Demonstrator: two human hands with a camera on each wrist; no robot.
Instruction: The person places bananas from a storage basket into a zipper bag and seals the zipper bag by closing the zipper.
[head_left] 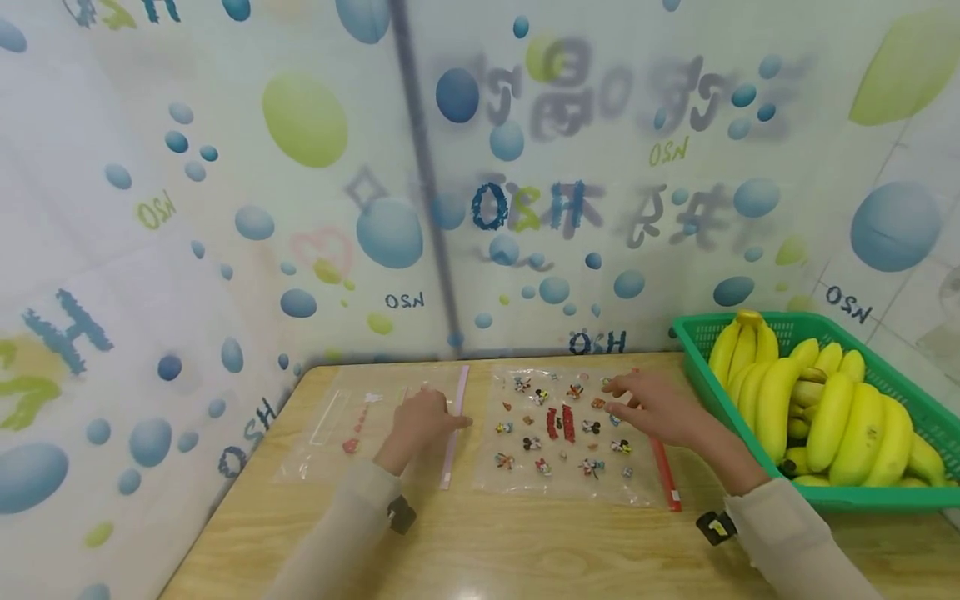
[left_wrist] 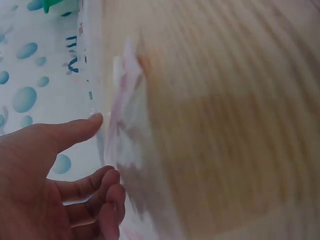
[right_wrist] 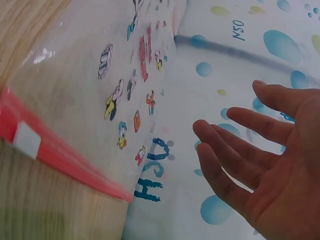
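Two clear zip bags lie flat, side by side, on the wooden table. The left bag (head_left: 315, 454) has a pale pink zip strip (head_left: 447, 471) and a small pink print. Over its zip side hovers my left hand (head_left: 420, 425), thumb stretched out to the right; in the left wrist view the loosely bent fingers (left_wrist: 107, 192) are right at the bag's edge. Cartoon characters cover the right bag (head_left: 487, 483), which has a red zip strip (head_left: 666, 475) with a white slider (right_wrist: 27, 140). Above that bag's upper right part, my right hand (right_wrist: 285, 165) has its fingers spread and holds nothing.
At the right stands a green plastic basket (head_left: 885, 497) heaped with bananas (head_left: 825, 417), close beside my right forearm. Behind the table hangs a pale curtain (head_left: 540, 283) with blue and green bubble prints, which also runs along the left side.
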